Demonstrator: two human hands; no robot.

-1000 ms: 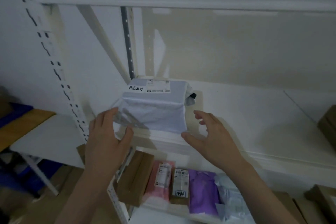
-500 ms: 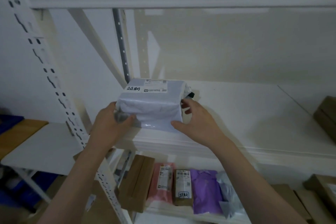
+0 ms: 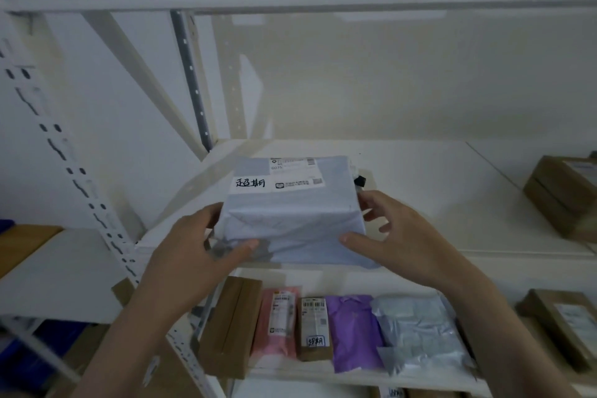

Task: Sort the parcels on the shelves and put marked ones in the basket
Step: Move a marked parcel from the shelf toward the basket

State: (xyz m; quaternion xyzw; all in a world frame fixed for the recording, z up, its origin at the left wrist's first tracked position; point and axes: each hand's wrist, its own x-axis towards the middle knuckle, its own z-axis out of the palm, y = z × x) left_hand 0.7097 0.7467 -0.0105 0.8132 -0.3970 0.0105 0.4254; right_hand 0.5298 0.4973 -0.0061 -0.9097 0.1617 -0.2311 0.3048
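Since half a second ago the parcel point(image 3: 292, 213) has slid nearer the shelf's point(image 3: 436, 203) front edge, now overhanging it. The left hand point(image 3: 193, 245) grips its left end, thumb across the front; the right hand point(image 3: 397, 236) clasps its right end, fingers curled behind. The shelf to the right lies bare up to a box point(image 3: 563, 195) by the right edge.

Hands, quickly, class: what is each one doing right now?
Left hand: grips the grey parcel's left side.
Right hand: grips its right side.
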